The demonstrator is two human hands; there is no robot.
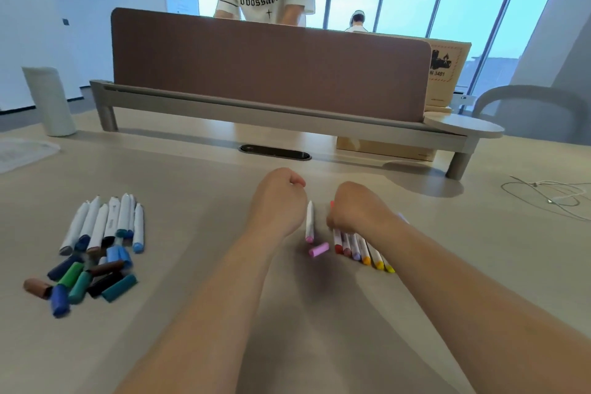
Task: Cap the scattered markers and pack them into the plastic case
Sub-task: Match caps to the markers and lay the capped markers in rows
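Markers [358, 248], smooth cylinders, apparently gripped by right hand [355, 208]; left hand [278, 201] fisted, empty.

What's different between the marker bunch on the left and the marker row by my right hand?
The left marker bunch has blue and dark ends; the right marker row has red, purple, orange and yellow ones. The left marker bunch lies apart from both hands, beside loose caps; the right hand covers the right marker row's far ends. Both have white barrels.
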